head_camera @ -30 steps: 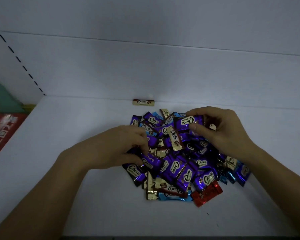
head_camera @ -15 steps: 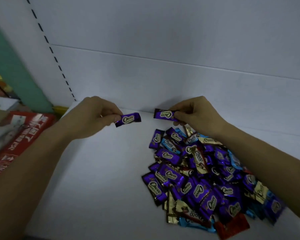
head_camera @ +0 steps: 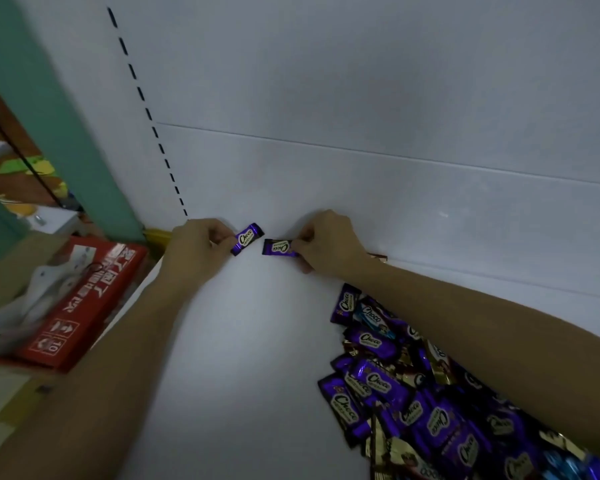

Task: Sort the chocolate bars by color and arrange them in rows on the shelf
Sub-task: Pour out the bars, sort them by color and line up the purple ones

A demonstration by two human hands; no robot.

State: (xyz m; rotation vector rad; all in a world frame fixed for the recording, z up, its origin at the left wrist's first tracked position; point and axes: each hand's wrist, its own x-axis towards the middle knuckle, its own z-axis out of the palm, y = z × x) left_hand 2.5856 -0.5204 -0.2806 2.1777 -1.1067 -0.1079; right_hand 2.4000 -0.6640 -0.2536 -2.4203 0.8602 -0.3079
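Both grips are closed: left hand [head_camera: 198, 249] pinches one purple bar [head_camera: 247, 238], right hand [head_camera: 329, 242] another purple bar [head_camera: 278, 247].

Back-left of shelf [head_camera: 239, 358]: L hand [head_camera: 194, 251] w/ left bar [head_camera: 247, 238], R hand [head_camera: 329, 244] w/ right bar [head_camera: 278, 247]; bars side by side, not touching. Pile of bars [head_camera: 413, 393] front right, partly under R forearm. Box [head_camera: 80, 306] beyond shelf's left edge.
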